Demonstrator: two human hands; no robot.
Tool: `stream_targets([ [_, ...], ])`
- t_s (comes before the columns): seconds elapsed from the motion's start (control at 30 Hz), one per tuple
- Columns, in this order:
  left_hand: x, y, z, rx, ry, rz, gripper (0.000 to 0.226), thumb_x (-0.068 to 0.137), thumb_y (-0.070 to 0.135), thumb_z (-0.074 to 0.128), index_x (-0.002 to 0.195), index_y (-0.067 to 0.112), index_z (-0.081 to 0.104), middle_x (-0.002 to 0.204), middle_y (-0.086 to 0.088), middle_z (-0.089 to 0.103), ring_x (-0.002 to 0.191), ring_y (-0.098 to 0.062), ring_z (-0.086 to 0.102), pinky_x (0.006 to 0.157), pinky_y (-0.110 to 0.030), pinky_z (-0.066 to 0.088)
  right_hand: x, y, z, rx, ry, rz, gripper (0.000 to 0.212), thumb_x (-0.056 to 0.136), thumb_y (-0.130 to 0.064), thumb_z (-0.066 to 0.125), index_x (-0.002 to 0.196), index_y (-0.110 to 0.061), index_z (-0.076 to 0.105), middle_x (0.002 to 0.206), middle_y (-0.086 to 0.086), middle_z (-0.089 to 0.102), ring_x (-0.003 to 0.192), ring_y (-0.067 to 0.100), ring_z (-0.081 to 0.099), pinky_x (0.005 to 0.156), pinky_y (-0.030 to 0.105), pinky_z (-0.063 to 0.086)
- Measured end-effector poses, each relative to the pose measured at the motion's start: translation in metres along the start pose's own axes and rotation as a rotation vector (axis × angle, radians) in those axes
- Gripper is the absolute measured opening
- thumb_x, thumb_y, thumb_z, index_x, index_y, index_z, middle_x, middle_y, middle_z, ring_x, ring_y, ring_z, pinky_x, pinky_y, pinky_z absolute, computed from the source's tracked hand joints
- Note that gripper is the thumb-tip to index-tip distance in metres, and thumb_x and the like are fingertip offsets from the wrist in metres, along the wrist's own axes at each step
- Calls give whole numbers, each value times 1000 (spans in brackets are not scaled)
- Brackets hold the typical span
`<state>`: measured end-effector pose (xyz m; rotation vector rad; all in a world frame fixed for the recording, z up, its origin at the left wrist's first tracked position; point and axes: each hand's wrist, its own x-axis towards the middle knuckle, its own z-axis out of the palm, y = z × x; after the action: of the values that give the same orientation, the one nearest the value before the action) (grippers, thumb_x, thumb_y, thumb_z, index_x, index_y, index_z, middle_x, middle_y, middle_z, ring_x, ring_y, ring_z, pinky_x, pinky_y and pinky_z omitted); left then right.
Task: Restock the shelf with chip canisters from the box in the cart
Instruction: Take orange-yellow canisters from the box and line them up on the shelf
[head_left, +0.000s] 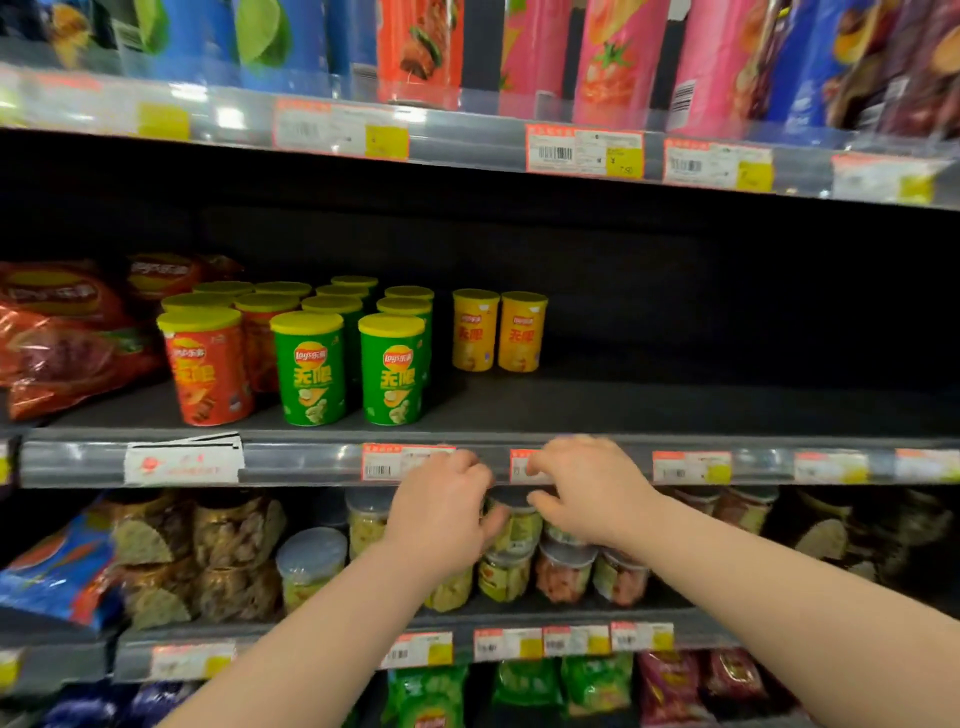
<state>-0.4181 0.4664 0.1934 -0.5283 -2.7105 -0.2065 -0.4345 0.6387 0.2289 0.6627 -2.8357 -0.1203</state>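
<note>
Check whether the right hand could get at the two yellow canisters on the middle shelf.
Probably yes: the right hand is at the front rail, and the shelf before the yellow canisters is bare.

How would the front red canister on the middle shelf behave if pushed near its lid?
The red canister stands taller than wide, so it probably tips rather than slides. Its round body would likely roll once down.

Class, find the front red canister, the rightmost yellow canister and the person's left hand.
front red canister (208, 374): head view, label middle.
rightmost yellow canister (521, 335): head view, label middle.
left hand (441, 514): head view, back of hand.
</note>
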Motion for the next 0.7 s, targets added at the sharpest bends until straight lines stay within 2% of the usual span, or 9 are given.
stream_targets([
  [0.1,-20,-2,-2,69,-103,-78,40,93,47,43,118,18,54,123,-2,49,116,-24,44,89,-35,41,-8,-14,8,15,-13,-47,37,88,-39,48,119,-24,59,123,2,60,116,26,52,97,35,42],
  [0.3,-66,12,11,70,-223,-215,40,90,46,47,117,17,53,119,-2,49,114,-25,47,86,-36,44,-36,-40,27,24,-73,-135,36,89,-39,47,117,-20,58,119,5,59,114,28,52,92,35,41],
  [0.57,-150,70,22,12,-429,-399,40,91,45,49,119,16,51,120,-6,48,114,-27,47,86,-38,45,-114,-56,58,104,-324,-210,41,93,-42,46,129,-24,51,128,4,53,119,28,47,96,38,40],
  [0.7,-202,93,24,9,-483,-486,41,90,46,49,117,15,52,119,-5,49,112,-28,48,86,-39,46,-149,-73,74,171,-399,-278,36,92,-42,47,122,-22,54,125,3,55,115,27,49,95,38,42],
])
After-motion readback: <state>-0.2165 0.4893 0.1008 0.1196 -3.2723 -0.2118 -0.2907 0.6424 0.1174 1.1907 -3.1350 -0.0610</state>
